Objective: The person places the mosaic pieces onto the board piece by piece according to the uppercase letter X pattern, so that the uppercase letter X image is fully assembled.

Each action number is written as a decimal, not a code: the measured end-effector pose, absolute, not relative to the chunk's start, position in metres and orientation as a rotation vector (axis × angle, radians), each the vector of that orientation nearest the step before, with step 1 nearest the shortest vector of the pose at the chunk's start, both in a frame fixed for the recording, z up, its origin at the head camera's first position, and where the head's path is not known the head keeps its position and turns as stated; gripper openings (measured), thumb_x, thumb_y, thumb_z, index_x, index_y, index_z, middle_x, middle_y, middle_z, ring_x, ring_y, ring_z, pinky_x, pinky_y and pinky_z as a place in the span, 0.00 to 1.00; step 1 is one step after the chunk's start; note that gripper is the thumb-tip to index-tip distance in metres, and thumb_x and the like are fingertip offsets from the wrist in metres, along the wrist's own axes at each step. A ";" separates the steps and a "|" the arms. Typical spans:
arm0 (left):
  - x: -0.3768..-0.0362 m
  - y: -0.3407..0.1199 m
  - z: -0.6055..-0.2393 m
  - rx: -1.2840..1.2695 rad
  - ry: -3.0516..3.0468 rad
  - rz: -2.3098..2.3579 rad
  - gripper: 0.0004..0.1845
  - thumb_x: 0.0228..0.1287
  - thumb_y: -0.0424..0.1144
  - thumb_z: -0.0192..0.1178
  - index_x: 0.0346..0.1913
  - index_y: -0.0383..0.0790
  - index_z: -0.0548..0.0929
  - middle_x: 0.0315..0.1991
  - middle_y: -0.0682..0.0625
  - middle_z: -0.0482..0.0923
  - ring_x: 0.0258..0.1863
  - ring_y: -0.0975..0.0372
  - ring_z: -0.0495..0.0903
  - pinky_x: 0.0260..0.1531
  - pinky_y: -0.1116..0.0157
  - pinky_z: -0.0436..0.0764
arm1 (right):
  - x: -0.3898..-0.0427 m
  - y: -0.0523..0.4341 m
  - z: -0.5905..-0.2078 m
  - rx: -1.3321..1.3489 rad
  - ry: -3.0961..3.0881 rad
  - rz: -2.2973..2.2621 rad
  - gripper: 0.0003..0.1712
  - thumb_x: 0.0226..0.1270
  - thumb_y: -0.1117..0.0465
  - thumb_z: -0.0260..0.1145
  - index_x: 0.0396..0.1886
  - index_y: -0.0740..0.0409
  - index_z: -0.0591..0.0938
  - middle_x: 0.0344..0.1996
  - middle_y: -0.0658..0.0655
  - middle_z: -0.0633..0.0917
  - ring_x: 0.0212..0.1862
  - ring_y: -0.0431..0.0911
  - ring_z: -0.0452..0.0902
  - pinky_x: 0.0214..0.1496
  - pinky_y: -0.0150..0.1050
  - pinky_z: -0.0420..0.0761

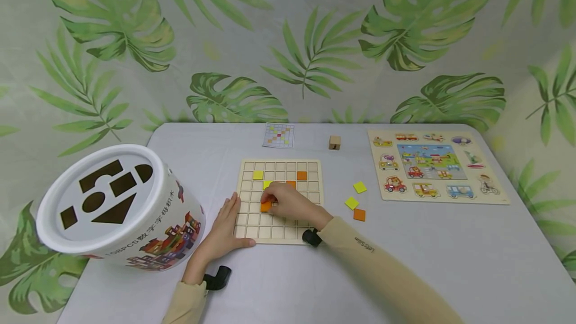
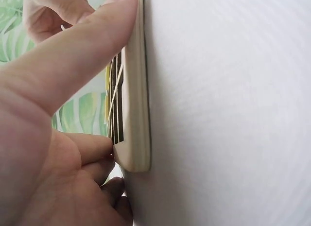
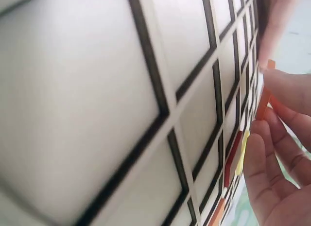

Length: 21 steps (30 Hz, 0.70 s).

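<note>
Pinching orange tile (image 1: 266, 206) over grid board (image 1: 315, 191)

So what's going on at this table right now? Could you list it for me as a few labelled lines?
Right hand: pinches an orange tile over the grid board
Left hand: rests flat against the board's left edge
Tiles on board: yellow tile, orange square
Loose tiles: two yellow, one orange, right of the board
Nearby: white bucket, pattern card, vehicle puzzle, small wooden cube
</note>
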<state>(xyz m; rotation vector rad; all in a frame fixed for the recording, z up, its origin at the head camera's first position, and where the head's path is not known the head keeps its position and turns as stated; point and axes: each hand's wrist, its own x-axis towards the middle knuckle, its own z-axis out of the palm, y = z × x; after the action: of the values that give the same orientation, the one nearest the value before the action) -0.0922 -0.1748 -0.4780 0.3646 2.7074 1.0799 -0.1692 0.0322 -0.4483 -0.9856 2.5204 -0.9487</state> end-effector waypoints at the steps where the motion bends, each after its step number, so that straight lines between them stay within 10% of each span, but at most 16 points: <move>1: -0.092 -0.175 -0.478 0.368 2.711 1.078 0.62 0.39 0.53 0.71 0.68 0.28 0.43 0.70 0.42 0.32 0.67 0.47 0.31 0.61 0.46 0.39 | -0.170 0.031 -0.450 -0.990 2.526 -0.938 0.10 0.51 0.69 0.66 0.36 0.56 0.81 0.33 0.49 0.77 0.36 0.43 0.71 0.39 0.29 0.71; 21: -0.093 -0.173 -0.480 0.324 2.705 1.092 0.63 0.36 0.51 0.73 0.68 0.29 0.42 0.70 0.41 0.32 0.67 0.47 0.30 0.60 0.44 0.39 | -0.169 0.070 -0.444 -0.890 2.493 -1.129 0.10 0.54 0.69 0.64 0.38 0.59 0.81 0.34 0.52 0.79 0.35 0.42 0.71 0.37 0.33 0.74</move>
<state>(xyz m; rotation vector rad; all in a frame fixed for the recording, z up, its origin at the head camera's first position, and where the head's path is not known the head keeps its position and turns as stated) -0.0934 -0.1731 -0.4800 0.3243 2.7054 1.0916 -0.1687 0.0699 -0.4438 -0.8900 2.4929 -1.1290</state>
